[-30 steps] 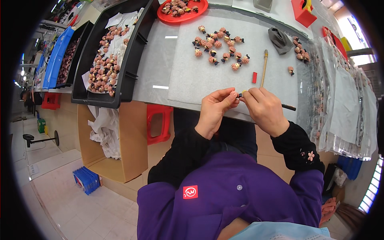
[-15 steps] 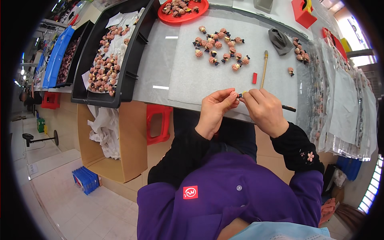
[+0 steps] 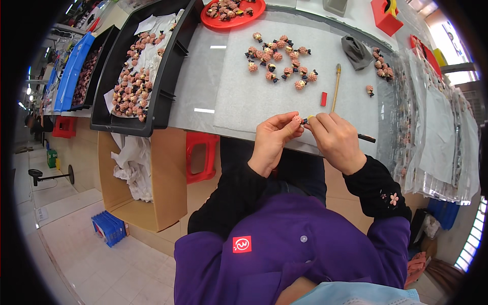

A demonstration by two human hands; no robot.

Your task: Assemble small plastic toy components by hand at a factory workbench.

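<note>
The left hand (image 3: 273,142) pinches a small pink figurine (image 3: 297,119) by the white mat (image 3: 239,101)'s near edge, while the right hand (image 3: 335,140) curls at its dark end, hold unclear, likely mid-handwork whose next move calls for steadiness.

Piece (image 3: 304,121): partly hidden by left hand (image 3: 272,143). Stick (image 3: 367,137): partly hidden by right hand (image 3: 336,140). Far plate (image 3: 239,26): cut off.

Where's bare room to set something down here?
Bare patches: the left of the white sheet, between black tray and pink ornament cluster, and its right, between wooden stick and plastic bags, below the lone ornament. Crowded: the cluster, and the near edge, where the left hand pinches an ornament and the right hand a slim black tool.
</note>
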